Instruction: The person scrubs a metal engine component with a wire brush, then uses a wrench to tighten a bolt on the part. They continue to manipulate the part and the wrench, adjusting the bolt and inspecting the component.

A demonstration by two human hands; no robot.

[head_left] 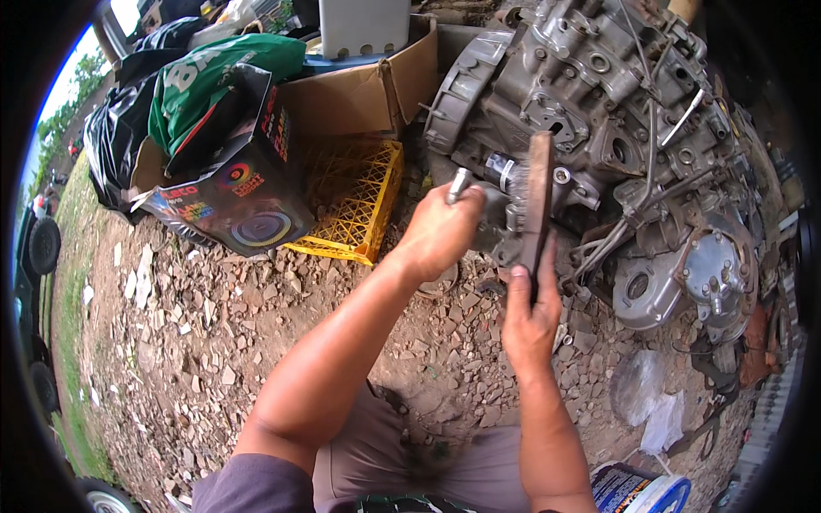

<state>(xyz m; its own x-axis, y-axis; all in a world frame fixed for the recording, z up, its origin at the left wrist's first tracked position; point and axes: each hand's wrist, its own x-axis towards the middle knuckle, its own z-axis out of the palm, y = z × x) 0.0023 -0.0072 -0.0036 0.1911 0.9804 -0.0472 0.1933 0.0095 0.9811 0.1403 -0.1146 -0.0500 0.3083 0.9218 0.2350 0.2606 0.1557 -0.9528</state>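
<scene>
My right hand [532, 321] is closed round the handle of a wire brush [538, 192] with a worn wooden back, held almost upright. Its bristles face left, against or very close to a grey metal engine part [493, 212]; blur hides the exact contact. That part is gripped in my left hand [438, 232], with a short shiny metal stub [458, 183] sticking up by the thumb. Just beyond both hands lies a large greasy engine block [590, 94] with bolts, ports and thin pipes.
At the left stand a black printed box [248, 192] with a green bag [227, 85], a yellow plastic crate [351, 201] and an open cardboard box [351, 98]. A round metal cover [714, 269] sits at right. A bucket [641, 492] stands near my right forearm. Rubble [214, 342] covers the ground.
</scene>
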